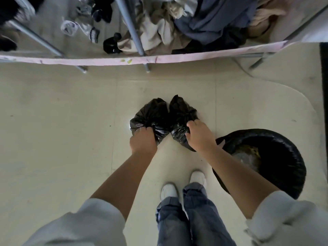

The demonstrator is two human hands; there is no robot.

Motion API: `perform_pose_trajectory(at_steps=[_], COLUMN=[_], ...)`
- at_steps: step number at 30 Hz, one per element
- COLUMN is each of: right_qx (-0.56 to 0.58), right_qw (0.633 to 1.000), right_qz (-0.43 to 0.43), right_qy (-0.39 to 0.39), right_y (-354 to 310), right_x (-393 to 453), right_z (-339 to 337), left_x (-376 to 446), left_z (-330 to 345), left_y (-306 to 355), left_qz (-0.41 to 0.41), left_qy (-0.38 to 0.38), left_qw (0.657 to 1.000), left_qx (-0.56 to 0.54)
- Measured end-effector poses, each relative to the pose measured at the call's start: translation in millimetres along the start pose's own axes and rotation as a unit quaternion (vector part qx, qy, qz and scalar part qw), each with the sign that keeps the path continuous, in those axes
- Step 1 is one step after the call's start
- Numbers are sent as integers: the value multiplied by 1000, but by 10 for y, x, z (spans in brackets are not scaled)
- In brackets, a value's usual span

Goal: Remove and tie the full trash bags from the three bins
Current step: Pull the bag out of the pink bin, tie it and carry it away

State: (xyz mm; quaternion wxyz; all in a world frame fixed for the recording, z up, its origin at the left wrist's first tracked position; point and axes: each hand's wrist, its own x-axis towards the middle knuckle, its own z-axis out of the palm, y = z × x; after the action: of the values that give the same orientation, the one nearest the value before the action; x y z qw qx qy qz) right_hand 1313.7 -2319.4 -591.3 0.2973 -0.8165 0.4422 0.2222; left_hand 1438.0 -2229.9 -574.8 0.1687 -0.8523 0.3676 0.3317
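both arms reach forward and down from light grey sleeves pushed up past the forearms, the wrists bent so the backs of the hands face the camera. the left hand (142, 140) has its fingers curled into a fist round a gathered flap of the black trash bag (165, 119), the knuckles pointing away and the plastic bunching out above them. the right hand (199, 134) grips the other flap in the same way, with the thumb showing at its upper left edge and the fingertips pressed into the plastic, though how far they wrap underneath cannot be told. the two flaps stand up as separate twisted ears, one over each hand, almost touching at the middle. the bag is out of any bin and is over the pale floor (62, 139), straight ahead of the person's white shoes (182, 185) and jeans (191, 215); whether it rests on the floor or hangs from the hands cannot be told.

just to the right, partly behind the right forearm, a round bin (269, 162) stands on the floor with a black liner folded over its rim and some rubbish inside. across the top runs a metal-framed rack (131, 27) with a pink fabric edge (159, 59), holding a heap of clothes (204, 23) and some socks (92, 20). a dark mat (324, 103) lies along the right border.
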Motion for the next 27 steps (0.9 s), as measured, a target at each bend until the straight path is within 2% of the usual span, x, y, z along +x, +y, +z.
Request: perform_pose_trajectory(at_steps=[6, 10, 14, 19, 24, 27], right_qx=[1, -15, -47, -70, -96, -111], right_qw=[1000, 998, 997, 997, 994, 992], right_qz=[16, 52, 58, 41, -9, -40], right_qy=[-4, 16, 14, -8, -45, -33], right_y=[319, 637, 1003, 1610, 2348, 2749], right_x=[-565, -1157, -1696, -2184, -2596, -2798], right_z=[-311, -580, -734, -706, -504, -333], left_x=[-517, -975, -1411, -2008, -2591, -2847], left_z=[-91, -251, -270, 74, 690, 1011], left_y=[277, 581, 927, 1369, 1810, 2043], left_qz=[76, 144, 168, 158, 74, 56], left_qy=[-5, 22, 43, 32, 0, -12], left_qw=[995, 983, 978, 981, 994, 995], left_qx=[63, 109, 113, 103, 83, 84])
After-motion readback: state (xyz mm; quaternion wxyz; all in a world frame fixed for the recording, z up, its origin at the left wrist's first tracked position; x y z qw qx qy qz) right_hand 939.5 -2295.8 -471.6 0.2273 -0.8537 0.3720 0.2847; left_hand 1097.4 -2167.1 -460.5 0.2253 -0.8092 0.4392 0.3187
